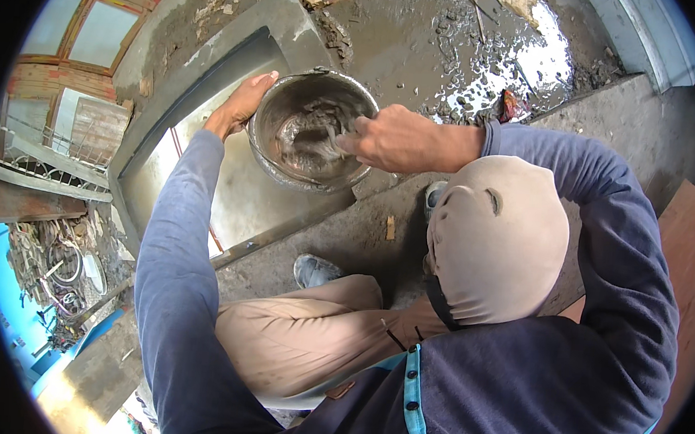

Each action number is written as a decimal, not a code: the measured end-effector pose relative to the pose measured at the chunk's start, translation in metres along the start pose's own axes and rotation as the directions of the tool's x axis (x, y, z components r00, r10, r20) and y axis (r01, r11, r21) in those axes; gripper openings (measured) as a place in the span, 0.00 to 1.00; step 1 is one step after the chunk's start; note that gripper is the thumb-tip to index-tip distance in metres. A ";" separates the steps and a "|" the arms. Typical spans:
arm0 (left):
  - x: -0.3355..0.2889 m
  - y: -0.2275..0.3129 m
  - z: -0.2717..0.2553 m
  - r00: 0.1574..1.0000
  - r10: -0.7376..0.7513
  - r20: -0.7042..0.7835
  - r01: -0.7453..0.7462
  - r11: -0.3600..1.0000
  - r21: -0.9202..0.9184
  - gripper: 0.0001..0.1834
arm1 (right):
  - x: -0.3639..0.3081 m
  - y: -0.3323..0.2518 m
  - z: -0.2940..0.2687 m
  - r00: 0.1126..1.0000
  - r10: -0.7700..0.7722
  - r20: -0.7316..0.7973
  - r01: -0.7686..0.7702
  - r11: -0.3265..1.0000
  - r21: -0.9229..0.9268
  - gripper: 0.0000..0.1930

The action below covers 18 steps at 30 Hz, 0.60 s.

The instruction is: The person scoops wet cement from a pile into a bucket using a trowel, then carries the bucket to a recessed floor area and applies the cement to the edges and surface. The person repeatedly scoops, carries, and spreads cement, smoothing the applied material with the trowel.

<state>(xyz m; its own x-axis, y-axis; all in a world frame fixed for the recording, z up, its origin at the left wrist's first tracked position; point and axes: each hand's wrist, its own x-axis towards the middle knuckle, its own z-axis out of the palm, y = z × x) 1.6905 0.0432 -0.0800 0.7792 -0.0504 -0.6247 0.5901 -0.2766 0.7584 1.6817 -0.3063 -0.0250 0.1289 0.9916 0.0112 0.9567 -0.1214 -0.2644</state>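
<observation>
A round, dark bucket coated in grey is tilted toward me in front of my body, with wet grey mortar in it. My left hand grips the bucket's left rim, its thumb near the top edge. At the opposite side, my right hand reaches over the rim with its fingers curled down toward the mortar. Grey smears cover those fingertips, and whatever they may hold is hidden or too coated to make out.
A grey-framed recessed panel lies beneath the bucket. Beyond it spreads wet, muddy ground with a shiny puddle. My shoe rests on the concrete. Wood-framed panes stand far left, above a bicycle wheel.
</observation>
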 end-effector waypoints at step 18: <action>0.002 -0.005 -0.005 0.999 -0.050 -0.006 0.050 0.997 -0.064 0.31 | -0.009 0.019 -0.004 0.979 0.183 -0.087 -0.168 0.972 0.163 0.11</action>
<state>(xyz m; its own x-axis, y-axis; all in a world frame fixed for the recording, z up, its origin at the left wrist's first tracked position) 1.6901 0.0491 -0.0836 0.7498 -0.0304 -0.6610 0.6405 -0.2172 0.7366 1.6996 -0.3176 -0.0262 0.3244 0.9448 0.0460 0.8663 -0.2771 -0.4157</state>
